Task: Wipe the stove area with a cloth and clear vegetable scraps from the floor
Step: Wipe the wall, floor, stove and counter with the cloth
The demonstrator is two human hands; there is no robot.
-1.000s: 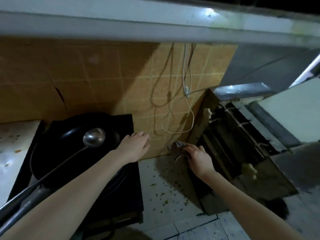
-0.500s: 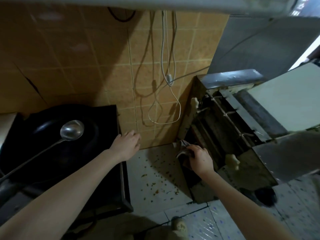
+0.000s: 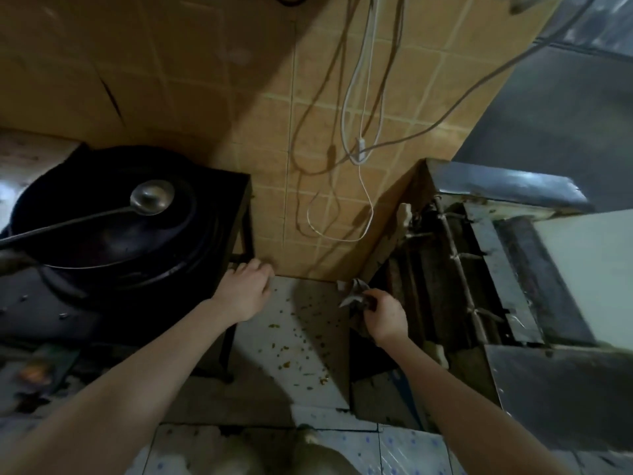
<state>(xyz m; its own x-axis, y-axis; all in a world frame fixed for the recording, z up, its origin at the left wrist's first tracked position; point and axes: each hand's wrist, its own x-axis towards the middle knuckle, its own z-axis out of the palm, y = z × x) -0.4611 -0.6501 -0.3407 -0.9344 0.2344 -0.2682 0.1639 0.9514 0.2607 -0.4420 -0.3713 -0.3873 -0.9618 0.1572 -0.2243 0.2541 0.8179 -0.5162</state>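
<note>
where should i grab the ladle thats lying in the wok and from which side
Take the ladle by its long handle, not the bowl. The bowl lies face up near the middle of the wok, while the thin handle slants out over the wok's left rim. Come from the left and above, probably wrapping your fingers around the handle near that rim.

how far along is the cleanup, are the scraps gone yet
Nothing looks finished. In hand: the right hand grips a crumpled cloth; the left hand rests at the stove corner. Left: scraps litter the white tiles between them; whether the stove got wiped is unclear.
</note>
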